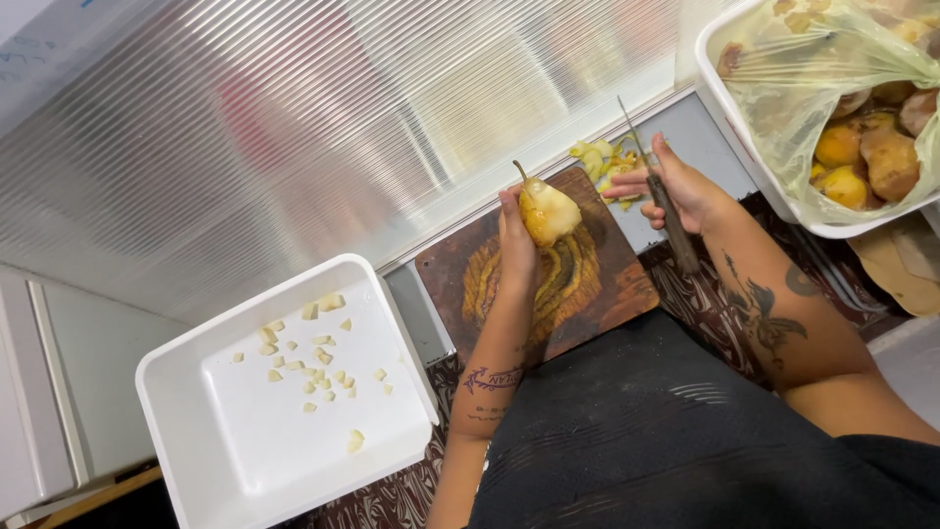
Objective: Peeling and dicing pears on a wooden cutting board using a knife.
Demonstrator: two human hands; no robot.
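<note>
My left hand [516, 240] holds a partly peeled yellow pear [547, 213] by its side, stem up, above a dark wooden cutting board [607, 294]. Strips of pear peel [563, 274] lie on the board under it. My right hand [681, 186] grips a knife [658, 191] by its brown handle, the thin blade pointing away from me, to the right of the pear and apart from it.
A white square tray [186, 431] at the left holds several small pear cubes [313, 358]. A white tub [729, 108] at the upper right holds a clear bag of whole pears [867, 147]. More peelings [602, 162] lie beyond the board. A ribbed translucent wall runs behind.
</note>
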